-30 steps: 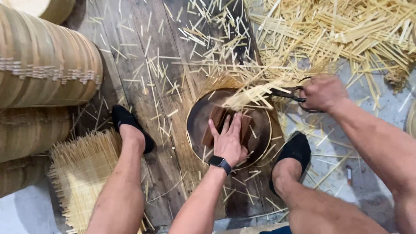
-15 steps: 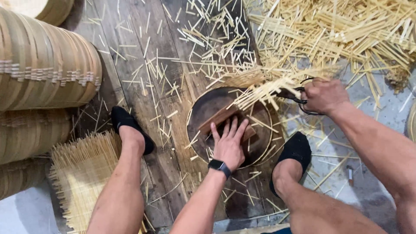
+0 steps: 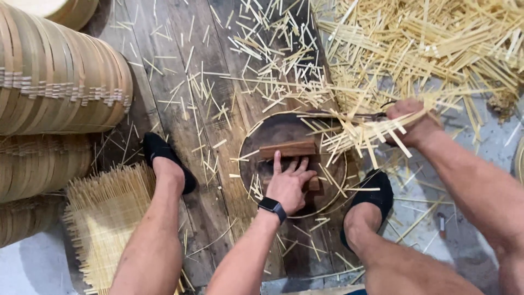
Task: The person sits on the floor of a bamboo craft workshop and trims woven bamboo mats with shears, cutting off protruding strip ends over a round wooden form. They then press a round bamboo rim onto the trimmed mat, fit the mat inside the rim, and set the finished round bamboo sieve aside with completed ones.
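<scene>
Head view looks straight down on a seated person's two bare legs, two black slippers and two hands above a dark plank floor [image 3: 164,82].

At far left lie stacked round bamboo hoops [image 3: 54,82], pale tan with stitched seams; how many cannot be told. Below them, beside the left leg, lies one woven bamboo mat [image 3: 103,229] with loose stick ends.

Between the feet sits one round dark tray [image 3: 284,131] with a thin pale rim. Inside it lie brown wooden blocks: one long block [image 3: 286,148] shows clearly, and a second is mostly hidden under the palm. The left hand [image 3: 288,186], with a black watch on its wrist, presses flat on the blocks, fingers spread and touching the long one, not closed around anything.

At the tray's right rim the right hand [image 3: 412,123] is clenched on a bundle of bamboo strips [image 3: 365,134], thin, pale yellow and fanned out over the tray; a dark scissor-like handle shows at its knuckles, though whether it grips that too cannot be told.

Loose strips [image 3: 426,49] heap thickly across the upper right and scatter over the planks, crossing the tray's rim.
</scene>
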